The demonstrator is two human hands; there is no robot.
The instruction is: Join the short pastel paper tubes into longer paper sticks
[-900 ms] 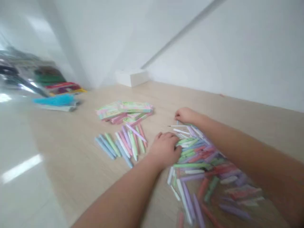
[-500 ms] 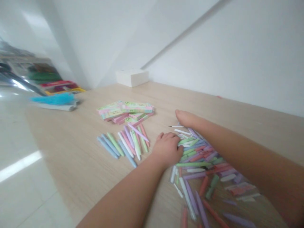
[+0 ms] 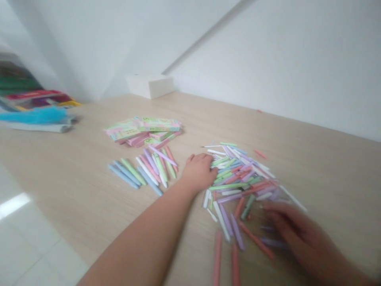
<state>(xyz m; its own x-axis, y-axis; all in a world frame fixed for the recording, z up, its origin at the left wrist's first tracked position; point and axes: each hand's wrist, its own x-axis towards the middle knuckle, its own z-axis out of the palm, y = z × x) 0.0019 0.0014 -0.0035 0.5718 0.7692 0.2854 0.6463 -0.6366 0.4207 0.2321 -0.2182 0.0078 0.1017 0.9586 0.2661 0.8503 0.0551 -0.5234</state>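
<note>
left hand (image 3: pixel 199 171) rests curled, fingertips touching the pen pile (image 3: pixel 238 178); right hand (image 3: pixel 300 234), blurred, fingers spread over its near edge.

Flat pastel packets (image 3: pixel 143 129) piled toward the far left of the wooden floor (image 3: pixel 74 186) carry printing too blurred to read; the top green packet shows only a large mark that may be a numeral. No lettering can be made out on the loose pens (image 3: pixel 238 178), the row of pens (image 3: pixel 143 171) beside them, or the white box (image 3: pixel 150 84) by the wall.
</note>
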